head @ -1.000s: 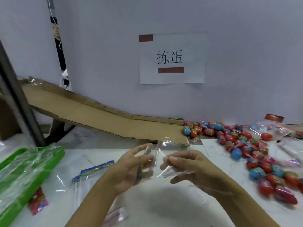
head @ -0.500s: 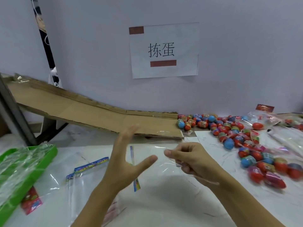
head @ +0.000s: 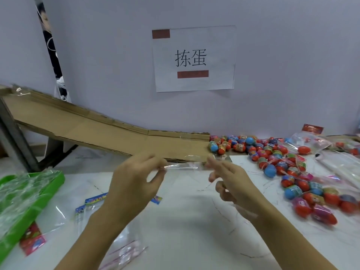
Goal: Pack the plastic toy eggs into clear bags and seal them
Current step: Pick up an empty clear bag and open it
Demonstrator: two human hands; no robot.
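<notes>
Head view: the white marble-patterned bench [head: 185, 221] fills the lower half of the frame under a pale wall carrying a white paper sign [head: 193, 59]. A long brown cardboard ramp [head: 93, 129] slopes from the upper left down to frame centre, matte and creased. At its foot, spreading to the right edge, lies the heap of glossy red and blue plastic toy eggs [head: 282, 164], smooth ovals, many wrapped in printed film. A bright green plastic tray [head: 48, 184] piled with crinkled film sits at the far left, and flat clear bags with printed header strips [head: 91, 203] lie on the bench in the lower left.

At centre, raised above the bench, a thin clear plastic bag [head: 183, 166] stretches between both hands, its long axis running left to right across the frame; it looks limp and slippery, and holds no egg. The left hand [head: 134, 184] pinches its left end between thumb and fingertips. The right hand [head: 231, 184] meets its right end with fingers loosely curled; the exact pinch is blurred. The eggs lie right of the bag, so the right hand is the nearer one to fetch one.
</notes>
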